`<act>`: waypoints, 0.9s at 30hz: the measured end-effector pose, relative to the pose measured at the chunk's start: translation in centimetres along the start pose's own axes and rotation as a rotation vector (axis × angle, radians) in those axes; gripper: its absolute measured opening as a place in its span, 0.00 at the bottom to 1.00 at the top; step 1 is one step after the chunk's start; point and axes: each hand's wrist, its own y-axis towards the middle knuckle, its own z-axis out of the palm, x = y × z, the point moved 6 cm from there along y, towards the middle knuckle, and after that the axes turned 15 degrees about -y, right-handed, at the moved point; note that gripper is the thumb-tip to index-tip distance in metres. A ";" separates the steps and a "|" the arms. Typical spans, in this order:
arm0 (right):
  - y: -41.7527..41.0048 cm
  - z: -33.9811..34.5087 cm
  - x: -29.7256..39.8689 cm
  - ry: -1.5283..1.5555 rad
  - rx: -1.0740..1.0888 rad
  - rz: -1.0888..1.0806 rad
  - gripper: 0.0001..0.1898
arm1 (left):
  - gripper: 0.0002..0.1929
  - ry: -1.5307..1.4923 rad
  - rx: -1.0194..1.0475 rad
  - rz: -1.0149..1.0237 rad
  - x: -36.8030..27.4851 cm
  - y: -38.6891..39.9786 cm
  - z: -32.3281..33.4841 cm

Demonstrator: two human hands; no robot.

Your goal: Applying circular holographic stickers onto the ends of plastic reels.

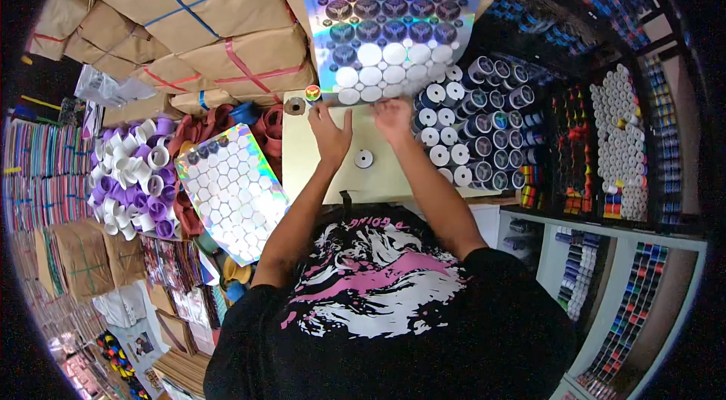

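A large holographic sticker sheet [391, 14] leans against wrapped parcels at the far side of the cream tabletop [368, 184]. Its upper part carries round dark stickers; lower circles are bare white. My left hand [332, 133] is at the sheet's lower left corner, fingers apart and apparently empty. Close to its fingertips stands a spool [312, 92] with a red and yellow round label. My right hand [392, 119] is blurred at the sheet's lower edge, fingers bent; whether it pinches anything cannot be seen. Between my forearms lies a single spool [363, 159], its white end up.
Rows of upright spools [482, 145] crowd the table's right side, some white-topped, some with dark labels. A second, mostly peeled sticker sheet [235, 193] lies at left, beside piled white and purple plastic pieces [133, 179]. Brown paper parcels [193, 3] rise behind. Shelves [612, 298] stand at right.
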 end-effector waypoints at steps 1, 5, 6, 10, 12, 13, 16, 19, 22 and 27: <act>-1.1 0.3 0.0 -0.004 -0.004 0.007 0.15 | 0.23 -0.036 -0.045 0.063 -3.2 1.7 -1.0; -3.2 3.6 -0.1 0.261 0.254 0.097 0.27 | 0.16 0.046 -0.031 0.304 -9.7 6.1 -3.0; -4.3 4.1 0.4 0.186 0.216 0.116 0.26 | 0.16 0.056 0.067 0.320 -10.9 6.9 -2.9; -5.2 6.3 0.9 0.418 0.458 0.303 0.28 | 0.16 -0.039 0.129 0.287 -11.8 7.6 -1.9; -5.9 7.5 0.8 0.144 0.468 0.189 0.29 | 0.16 -0.035 0.144 0.244 -11.6 7.0 -1.9; -6.2 8.2 1.0 0.007 0.466 0.124 0.29 | 0.16 -0.037 0.137 0.267 -12.0 7.0 -1.9; -7.6 9.6 1.3 -0.002 0.456 0.113 0.29 | 0.15 -0.064 0.098 0.205 -11.6 6.4 -2.7; -7.5 9.9 1.0 0.148 0.475 0.157 0.28 | 0.15 -0.081 0.064 0.175 -11.6 6.3 -2.9; -7.5 10.3 0.9 0.166 0.534 0.170 0.28 | 0.12 -0.054 0.053 0.201 -11.3 5.9 -3.1; -8.5 11.3 1.3 0.203 0.622 0.192 0.27 | 0.09 -0.201 0.061 0.181 -11.2 5.7 -3.2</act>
